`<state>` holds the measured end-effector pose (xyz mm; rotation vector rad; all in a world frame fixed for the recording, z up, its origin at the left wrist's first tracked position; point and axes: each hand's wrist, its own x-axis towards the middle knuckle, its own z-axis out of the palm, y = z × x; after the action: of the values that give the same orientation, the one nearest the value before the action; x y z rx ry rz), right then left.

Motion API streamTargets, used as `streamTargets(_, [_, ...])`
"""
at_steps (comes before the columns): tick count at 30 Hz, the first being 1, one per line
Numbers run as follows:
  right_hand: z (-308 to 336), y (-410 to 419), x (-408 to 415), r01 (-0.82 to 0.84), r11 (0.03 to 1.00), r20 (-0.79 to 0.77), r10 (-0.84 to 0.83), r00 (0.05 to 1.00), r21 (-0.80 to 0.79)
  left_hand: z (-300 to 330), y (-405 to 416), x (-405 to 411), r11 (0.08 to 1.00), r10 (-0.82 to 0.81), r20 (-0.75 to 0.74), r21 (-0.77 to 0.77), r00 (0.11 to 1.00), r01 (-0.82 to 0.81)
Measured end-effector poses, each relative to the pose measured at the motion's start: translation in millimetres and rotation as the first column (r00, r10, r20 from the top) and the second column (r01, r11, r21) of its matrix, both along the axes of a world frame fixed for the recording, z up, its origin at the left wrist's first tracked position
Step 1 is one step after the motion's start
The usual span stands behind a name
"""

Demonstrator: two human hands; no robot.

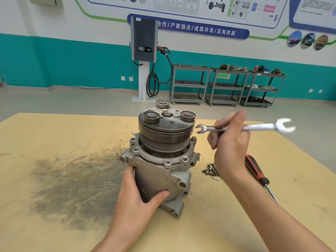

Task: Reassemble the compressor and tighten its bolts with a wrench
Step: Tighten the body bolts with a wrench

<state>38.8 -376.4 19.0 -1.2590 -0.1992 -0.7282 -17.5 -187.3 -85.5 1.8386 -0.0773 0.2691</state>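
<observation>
left hand wraps upright compressor body on table; right hand grips wrench in air, right of pulley; bolts near.

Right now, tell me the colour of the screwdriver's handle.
Red and black, on the screwdriver lying right of the compressor; the head view shows it.

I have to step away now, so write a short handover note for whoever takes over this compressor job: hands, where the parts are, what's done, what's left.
Left hand grips the compressor body, holding it upright on the table, pulley end up.
Right hand holds the wrench in the air beside the pulley, not on any bolt.
Loose bolts lie in a small pile right of the compressor; a red-handled screwdriver lies further right.
Done: housing and pulley end look stacked together.
Left: several flange holes look empty, so fit the bolts and tighten them with the wrench.
</observation>
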Motion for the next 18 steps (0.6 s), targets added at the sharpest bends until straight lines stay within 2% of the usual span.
streamTargets(2, [10.9,-7.5,14.0,-0.104,0.984,-0.138,0.124,0.983,0.145,-0.6,0.8,0.3,1.000,0.001,-0.004,-0.007,1.000,-0.001])
streamTargets(4, [14.3,-11.7,27.1,-0.179,0.966,-0.241,0.221,0.945,0.186,-0.6,1.0,0.5,1.000,-0.002,-0.005,-0.012,1.000,0.002])
streamTargets(10, [7.2,-13.2,50.1,-0.432,0.882,-0.406,0.469,0.784,0.186,-1.1,1.1,1.9,1.000,0.009,-0.009,-0.009,1.000,-0.009])
streamTargets(18, [11.7,-10.7,63.5,-0.637,0.753,-0.498,0.621,0.605,0.165,-0.8,0.3,1.0,1.000,0.007,-0.004,-0.001,1.000,-0.007])
